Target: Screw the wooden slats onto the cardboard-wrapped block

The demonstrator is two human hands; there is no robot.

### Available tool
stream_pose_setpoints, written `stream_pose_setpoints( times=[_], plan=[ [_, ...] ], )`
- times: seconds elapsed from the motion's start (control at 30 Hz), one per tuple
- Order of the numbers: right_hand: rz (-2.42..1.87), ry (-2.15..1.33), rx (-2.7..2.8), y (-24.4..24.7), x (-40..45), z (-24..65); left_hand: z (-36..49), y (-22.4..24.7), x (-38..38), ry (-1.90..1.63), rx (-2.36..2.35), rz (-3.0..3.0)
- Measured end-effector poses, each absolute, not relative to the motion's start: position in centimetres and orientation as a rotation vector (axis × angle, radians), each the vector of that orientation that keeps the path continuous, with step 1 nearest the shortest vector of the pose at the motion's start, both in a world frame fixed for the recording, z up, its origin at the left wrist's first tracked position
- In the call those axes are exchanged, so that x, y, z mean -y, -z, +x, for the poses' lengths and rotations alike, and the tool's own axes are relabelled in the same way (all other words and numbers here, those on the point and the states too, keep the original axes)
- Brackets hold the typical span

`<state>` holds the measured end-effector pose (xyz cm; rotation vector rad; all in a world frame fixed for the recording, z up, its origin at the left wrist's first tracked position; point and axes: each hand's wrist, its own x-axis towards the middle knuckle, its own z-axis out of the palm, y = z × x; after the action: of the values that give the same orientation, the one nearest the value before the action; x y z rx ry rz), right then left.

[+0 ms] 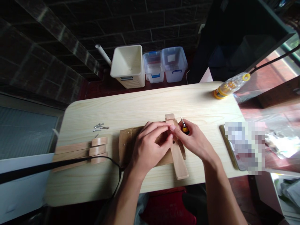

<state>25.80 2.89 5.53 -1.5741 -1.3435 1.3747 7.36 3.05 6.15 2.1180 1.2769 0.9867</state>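
A wooden strip [180, 165] with a curled far end and a dark hole lies across a piece of brown cardboard [126, 145]. Over the strip, my left hand [150, 142] has its thumb and fingers closed in a pinch; whatever is between the fingertips is too small to make out. My right hand [195, 140] is curled around a small screwdriver [184, 127] with a yellow and black handle, its metal tip pointing away from me. The right thumb and index finger meet the left fingertips above the strip.
Several similar wooden strips [98, 151] and loose screws [100, 126] lie on the left of the table [131, 107]. A clear bottle-shaped container with yellow ends [231, 86] stands back right; a pixelated flat object [241, 147] is at the right edge. Bins [128, 75] stand beyond. A black strap [70, 162] crosses the left.
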Motion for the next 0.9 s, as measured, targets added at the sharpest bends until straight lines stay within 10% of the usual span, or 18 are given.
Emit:
stream_pose_setpoints(
  times=[0.9],
  plan=[
    [-1.617,-1.371,1.309,-5.40,-2.73,25.97,7.45,-5.46,-2.92,-1.041,-1.319,2.090]
  ],
)
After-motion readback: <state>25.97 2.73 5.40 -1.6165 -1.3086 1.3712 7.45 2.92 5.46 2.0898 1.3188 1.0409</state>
